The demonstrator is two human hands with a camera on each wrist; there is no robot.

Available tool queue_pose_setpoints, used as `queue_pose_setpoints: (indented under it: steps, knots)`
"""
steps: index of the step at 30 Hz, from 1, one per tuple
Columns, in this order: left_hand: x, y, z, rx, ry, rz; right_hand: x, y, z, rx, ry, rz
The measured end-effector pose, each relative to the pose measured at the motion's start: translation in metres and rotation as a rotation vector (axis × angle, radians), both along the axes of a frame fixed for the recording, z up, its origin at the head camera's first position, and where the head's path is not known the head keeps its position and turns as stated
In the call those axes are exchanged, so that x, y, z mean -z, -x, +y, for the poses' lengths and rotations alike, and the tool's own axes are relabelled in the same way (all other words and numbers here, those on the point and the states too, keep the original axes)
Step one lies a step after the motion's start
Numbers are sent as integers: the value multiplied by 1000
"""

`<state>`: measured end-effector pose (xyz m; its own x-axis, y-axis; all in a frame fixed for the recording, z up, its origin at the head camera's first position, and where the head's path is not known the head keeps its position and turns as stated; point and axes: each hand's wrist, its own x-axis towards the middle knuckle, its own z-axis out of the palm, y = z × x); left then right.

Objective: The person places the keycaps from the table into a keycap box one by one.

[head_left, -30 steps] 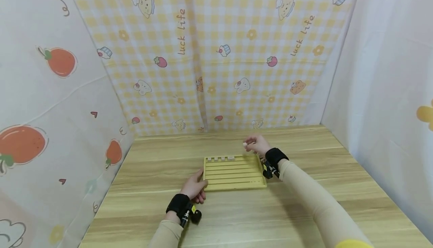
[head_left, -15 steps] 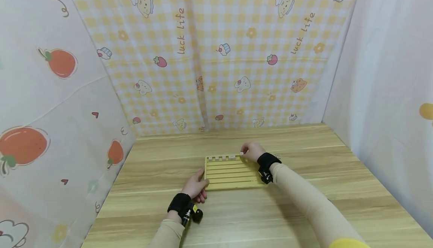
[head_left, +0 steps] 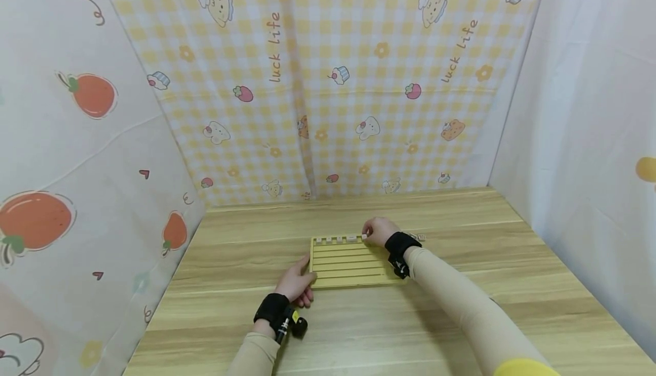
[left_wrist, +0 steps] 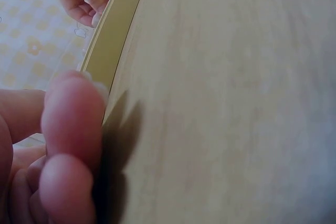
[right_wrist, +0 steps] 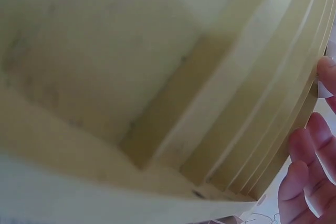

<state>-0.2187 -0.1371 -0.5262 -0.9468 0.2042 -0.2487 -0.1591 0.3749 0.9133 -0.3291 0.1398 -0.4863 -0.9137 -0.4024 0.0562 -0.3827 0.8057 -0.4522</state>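
Observation:
A yellow ridged tray [head_left: 348,268] lies on the table. My left hand [head_left: 294,282] grips its left edge, thumb on the rim and fingers down the side; the left wrist view shows these fingers [left_wrist: 71,124] against the tray wall [left_wrist: 118,35]. At the back row, my right hand [head_left: 379,232] pinches a small white keycap [head_left: 364,237] between thumb and fingertips. Left of it, several white keycaps [head_left: 339,240] stand in that same row, one wider than the others. In the right wrist view, the tray's stepped ridges [right_wrist: 231,108] run up close to the right fingers [right_wrist: 294,182].
More small pale pieces [head_left: 421,237] lie on the wooden table [head_left: 359,330] beyond the right wrist, partly hidden by it. A checked cloth [head_left: 348,102] hangs behind the table, with white cloths [head_left: 579,108] at both sides. Each wrist wears a black strap with a camera.
My right hand has moved left and down with the keycap, from above the tray's back right to the back row beside the other keycaps. The left hand stays on the tray edge.

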Motion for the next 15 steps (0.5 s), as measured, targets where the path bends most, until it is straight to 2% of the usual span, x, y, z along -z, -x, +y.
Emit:
queue_pose_setpoints:
  steps: [15]
  knots:
    - [-3,-2,0,6,-5,-3,1,2,-2,8,-26,-20]
